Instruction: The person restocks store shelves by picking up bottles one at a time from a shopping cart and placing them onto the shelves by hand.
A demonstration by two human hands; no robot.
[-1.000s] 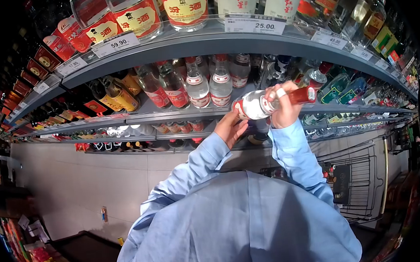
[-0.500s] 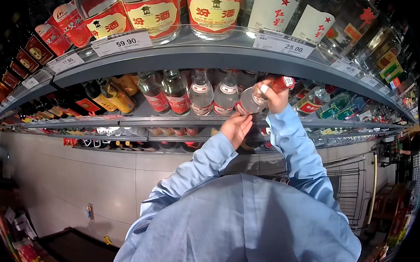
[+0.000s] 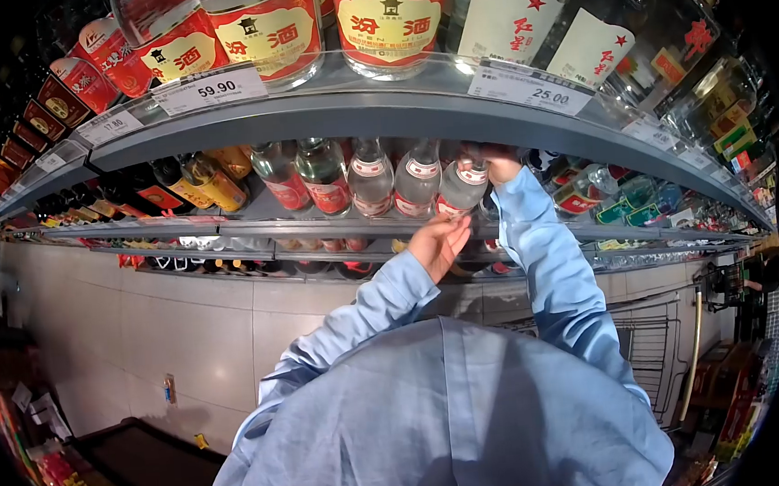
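Observation:
A clear glass liquor bottle with a red and white label stands almost upright, tilted a little, at the front of the middle shelf. My right hand is closed around its upper part; the shelf above partly hides those fingers and the bottle's top. My left hand is at the bottle's base, its bent fingers drawn together against the lower edge. Just left of it stand similar clear bottles with white and red labels. Green-tinted bottles with red labels come after them.
The upper shelf's curved edge overhangs my hands and carries large red-and-yellow-labelled bottles and price tags. More bottles lie or lean at the right. A wire cart stands behind my right arm. Tiled floor stretches below left.
My right hand has moved the bottle from a steep tilt to nearly upright, its neck going back under the upper shelf. The left hand stays by the base.

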